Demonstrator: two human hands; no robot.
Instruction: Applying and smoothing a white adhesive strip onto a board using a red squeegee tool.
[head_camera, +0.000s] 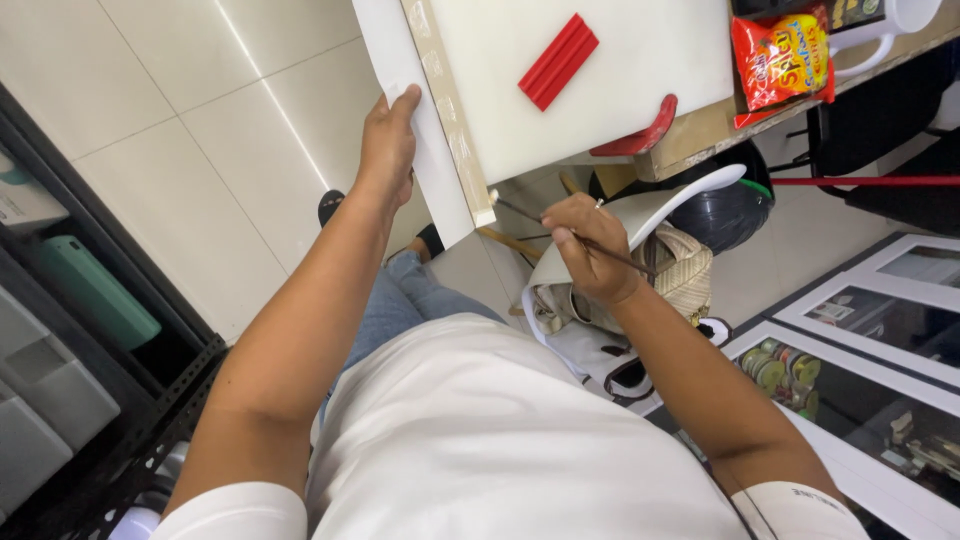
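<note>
At the far left, a black metal rack holds grey bins and a green container beside the pale tiled floor. Your left hand reaches up and grips the outer edge of a white canvas panel, fingers curled over its rim and thumb along the near face, steadying it where it rests on the edge of the table. Along the panel's inner side runs a tan strip of bare edge, touching a white board that lies flat on the table. Your right hand is closed around a thin paintbrush, pinched like a pen, its pale tip touching the lower end of that tan strip. On the white board sits a red ribbed block, with a red curved piece at the board's near edge. Below your right hand hangs a woven straw bag, just beside what looks like a white curved chair back, though the view there is cluttered. Farther right, a red snack packet lies on the table touching a white mug, and glass-fronted white frames fill the lower right corner.
</note>
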